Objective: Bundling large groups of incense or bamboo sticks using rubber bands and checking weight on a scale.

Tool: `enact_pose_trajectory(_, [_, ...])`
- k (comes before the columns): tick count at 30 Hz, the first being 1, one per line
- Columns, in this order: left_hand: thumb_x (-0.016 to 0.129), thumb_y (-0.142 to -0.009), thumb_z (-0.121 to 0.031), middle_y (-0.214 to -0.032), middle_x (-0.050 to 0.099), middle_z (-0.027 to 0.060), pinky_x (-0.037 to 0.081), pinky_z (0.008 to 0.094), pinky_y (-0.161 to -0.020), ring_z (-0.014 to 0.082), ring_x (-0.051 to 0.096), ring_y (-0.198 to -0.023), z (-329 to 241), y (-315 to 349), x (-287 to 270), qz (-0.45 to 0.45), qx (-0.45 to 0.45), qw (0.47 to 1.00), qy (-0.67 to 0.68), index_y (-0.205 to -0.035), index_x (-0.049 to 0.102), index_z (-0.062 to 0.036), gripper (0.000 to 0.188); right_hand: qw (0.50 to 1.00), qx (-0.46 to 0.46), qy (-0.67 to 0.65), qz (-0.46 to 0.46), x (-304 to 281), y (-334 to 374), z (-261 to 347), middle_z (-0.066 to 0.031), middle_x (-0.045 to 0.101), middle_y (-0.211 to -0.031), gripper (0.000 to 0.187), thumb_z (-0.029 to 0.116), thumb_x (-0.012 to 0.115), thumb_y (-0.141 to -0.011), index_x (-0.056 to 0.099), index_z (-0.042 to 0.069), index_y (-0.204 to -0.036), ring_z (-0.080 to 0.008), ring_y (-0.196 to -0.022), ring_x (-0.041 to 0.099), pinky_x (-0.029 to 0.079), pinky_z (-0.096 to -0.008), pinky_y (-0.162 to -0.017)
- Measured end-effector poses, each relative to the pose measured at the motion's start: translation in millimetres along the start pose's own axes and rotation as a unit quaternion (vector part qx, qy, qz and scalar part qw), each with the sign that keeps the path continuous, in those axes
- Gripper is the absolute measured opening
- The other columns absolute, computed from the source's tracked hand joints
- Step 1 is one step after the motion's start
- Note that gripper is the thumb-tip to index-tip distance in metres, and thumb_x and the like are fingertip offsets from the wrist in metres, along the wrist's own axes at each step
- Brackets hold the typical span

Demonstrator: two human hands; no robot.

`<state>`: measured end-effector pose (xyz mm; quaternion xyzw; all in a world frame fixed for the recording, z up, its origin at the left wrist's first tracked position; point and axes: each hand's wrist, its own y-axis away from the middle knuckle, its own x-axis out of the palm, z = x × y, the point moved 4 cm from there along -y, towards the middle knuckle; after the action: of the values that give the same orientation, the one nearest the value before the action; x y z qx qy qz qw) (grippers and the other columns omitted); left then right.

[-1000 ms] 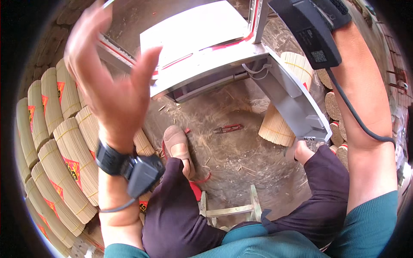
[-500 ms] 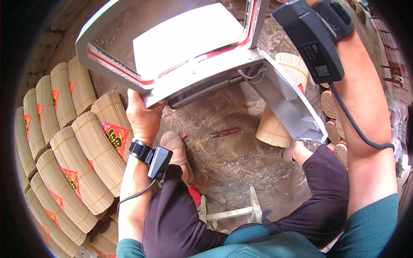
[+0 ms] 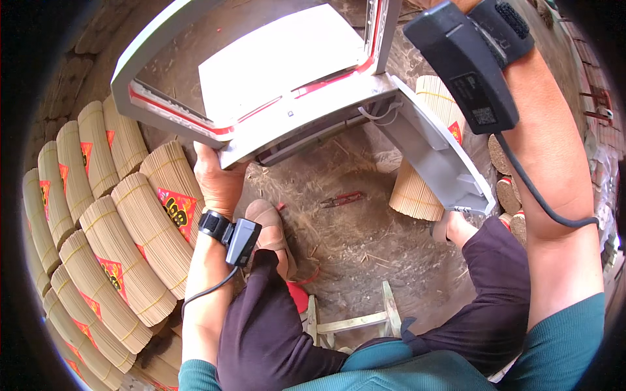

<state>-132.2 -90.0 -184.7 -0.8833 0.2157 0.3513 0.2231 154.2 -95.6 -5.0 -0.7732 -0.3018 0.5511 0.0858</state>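
In my left hand (image 3: 218,180) is the near left corner of a large white and grey plastic casing (image 3: 313,104); the fingers curl under its edge. The casing is an open frame with red lining strips, and a bright white panel (image 3: 280,58) shows through it. A hollow grey side piece (image 3: 443,159) slants down on the right, with a pale loop of wire at its upper end. My right forearm (image 3: 548,143) reaches to the top right; its hand (image 3: 464,5) is mostly hidden behind the black wrist device and cut off by the upper edge.
Banded bundles of thin sticks (image 3: 124,254) with red labels are stacked at the left. Another stick bundle (image 3: 417,192) stands behind the grey side piece. Red-handled pliers or snips (image 3: 342,199) lie on the dirt floor. A small wooden stool (image 3: 352,324) stands between my legs.
The casing sits slightly further left and up in view, while the floor and bundles appear a little lower. My left hand keeps its hold.
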Motion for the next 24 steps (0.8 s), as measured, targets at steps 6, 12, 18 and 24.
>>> enact_pose_trajectory(6, [0.083,-0.069,-0.018,-0.099,0.064,0.0182,0.052,0.0372,-0.077,0.0325,0.065,-0.091,12.2,-0.1,-3.8,0.057,0.005,0.998,0.004,-0.118,0.043,-0.0023,0.065,0.999,-0.022,0.021,-0.036,1.5,2.5,-1.2,-0.011,0.063,-0.066,0.004,0.002,0.061,-0.073,0.058,0.005,-0.073,-0.0252,-0.068,0.066,0.055,-0.0325,-0.063])
enact_pose_trajectory(12, [0.083,-0.069,-0.019,-0.098,0.064,0.0185,0.052,0.0373,-0.076,0.0333,0.065,-0.09,5.2,-0.3,2.0,0.019,0.004,1.0,-0.005,-0.118,0.044,-0.002,0.064,0.999,-0.027,0.034,-0.03,1.0,0.6,0.6,-0.0106,0.064,-0.066,0.006,0.002,0.062,-0.072,0.058,0.006,-0.072,-0.0248,-0.074,0.067,0.055,-0.0313,-0.067])
enact_pose_trajectory(18, [0.081,-0.071,-0.02,-0.098,0.065,0.0188,0.053,0.0367,-0.075,0.0339,0.066,-0.088,9.2,-6.4,-7.3,0.049,0.044,0.997,-0.031,-0.117,0.045,-0.0023,0.061,0.997,-0.018,0.049,-0.048,3.1,-2.7,-1.0,-0.0128,0.065,-0.07,0.005,0.002,0.062,-0.072,0.059,0.005,-0.075,-0.0273,-0.082,0.067,0.054,-0.0323,-0.077])
enact_pose_trajectory(24, [0.081,-0.072,-0.023,-0.096,0.065,0.0183,0.053,0.0367,-0.074,0.0333,0.066,-0.086,3.8,-4.8,-3.4,0.032,0.05,0.998,-0.014,-0.117,0.046,-0.0025,0.061,0.996,-0.028,0.061,-0.06,10.9,-1.2,-4.7,-0.014,0.066,-0.072,0.004,0.003,0.062,-0.073,0.06,0.004,-0.077,-0.028,-0.081,0.068,0.053,-0.0332,-0.08])
